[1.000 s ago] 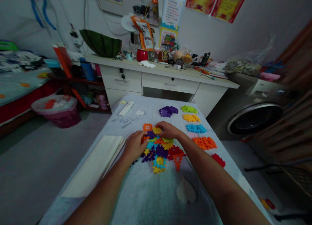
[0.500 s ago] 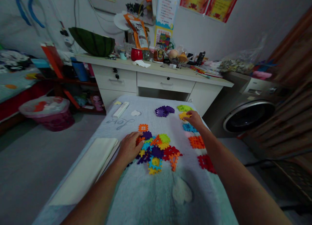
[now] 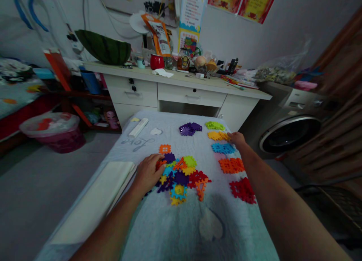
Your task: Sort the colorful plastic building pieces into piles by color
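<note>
A mixed heap of coloured plastic puzzle tiles (image 3: 182, 174) lies in the middle of a pale blue cloth-covered table (image 3: 169, 231). My left hand (image 3: 147, 171) rests on the heap's left edge, fingers curled over the tiles. To the right lie sorted piles: purple (image 3: 190, 128), green (image 3: 214, 125), yellow (image 3: 217, 135), blue (image 3: 223, 148), orange (image 3: 231, 165) and red (image 3: 242, 190). My right hand (image 3: 236, 139) reaches to the right edge of the yellow pile, fingers bent down at it; I cannot see whether it holds anything.
A folded cream cloth (image 3: 98, 195) lies at the table's left edge, a white stick-like object (image 3: 138, 127) at the far left. Behind stands a cluttered white desk (image 3: 181, 91) with half a watermelon (image 3: 103, 48). A washing machine (image 3: 291, 121) stands right, a pink bin (image 3: 53, 131) left.
My right hand left the heap with a yellow tile, carried it to the yellow pile and now sits at that pile's right side. My left hand stayed on the heap.
</note>
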{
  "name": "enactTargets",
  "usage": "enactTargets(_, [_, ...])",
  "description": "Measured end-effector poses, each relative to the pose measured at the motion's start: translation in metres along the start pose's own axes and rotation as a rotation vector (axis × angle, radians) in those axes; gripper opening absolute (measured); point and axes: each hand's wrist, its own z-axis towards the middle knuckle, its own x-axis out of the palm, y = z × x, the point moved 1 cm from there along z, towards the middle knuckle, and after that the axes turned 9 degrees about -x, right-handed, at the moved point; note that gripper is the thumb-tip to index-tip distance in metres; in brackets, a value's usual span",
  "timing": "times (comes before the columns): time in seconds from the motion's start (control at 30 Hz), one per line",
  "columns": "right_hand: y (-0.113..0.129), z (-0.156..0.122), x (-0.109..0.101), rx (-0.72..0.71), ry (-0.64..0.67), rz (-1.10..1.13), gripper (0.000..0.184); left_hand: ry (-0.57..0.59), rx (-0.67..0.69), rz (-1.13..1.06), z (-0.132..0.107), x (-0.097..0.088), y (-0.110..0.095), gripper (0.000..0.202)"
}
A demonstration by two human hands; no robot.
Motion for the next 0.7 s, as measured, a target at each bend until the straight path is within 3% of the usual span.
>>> enactTargets(0.27, [0.007, -0.025, -0.013, 0.097, -0.027, 0.132, 0.023, 0.008, -0.002, 0.02, -0.001, -0.001, -0.001, 0.03])
enactTargets(0.37, [0.023, -0.044, -0.019, 0.042, -0.058, 0.221, 0.024, 0.013, -0.003, 0.023, -0.002, -0.002, -0.003, 0.031])
enactTargets(0.47, [0.056, -0.072, -0.018, -0.113, -0.028, 0.383, 0.02, 0.019, 0.007, 0.025, -0.003, -0.003, -0.005, 0.03])
enactTargets(0.63, [0.119, -0.137, -0.002, -0.533, 0.44, 0.459, 0.019, 0.01, 0.032, 0.022, -0.004, -0.003, -0.006, 0.031])
enactTargets(0.7, [0.135, -0.159, 0.006, -0.626, 0.53, 0.368, 0.027, 0.011, 0.041, 0.023, -0.004, -0.003, -0.007, 0.03])
